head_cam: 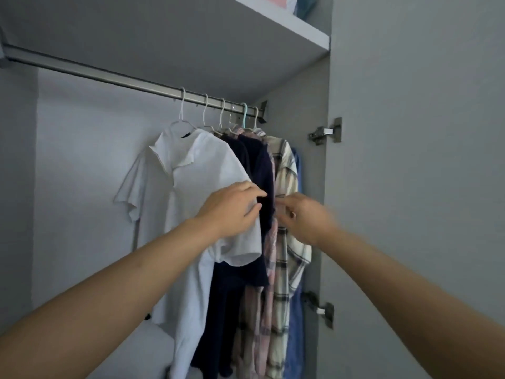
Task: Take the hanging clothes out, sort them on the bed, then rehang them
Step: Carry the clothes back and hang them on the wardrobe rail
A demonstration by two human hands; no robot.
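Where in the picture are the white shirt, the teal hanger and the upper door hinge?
white shirt (207, 165): head view, on its chest panel.
teal hanger (244, 112): head view, on its hook just under the rail.
upper door hinge (325, 131): head view, on its metal arm.

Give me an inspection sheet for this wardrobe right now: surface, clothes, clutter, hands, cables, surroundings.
Surface: no bed in view; metal rail under a shelf.
Job's things: clothes all hang at the rail's right end: white shirt, navy garment, pink plaid shirt, cream plaid shirt, blue garment; one teal hanger among white ones.
Clutter: folded items on the shelf, blurred.
Hands: left hand on the white shirt's sleeve at the navy garment; right hand at the plaid shirts, blurred, grip unclear.
Cables: nothing seen.
Surroundings: open door with two hinges.
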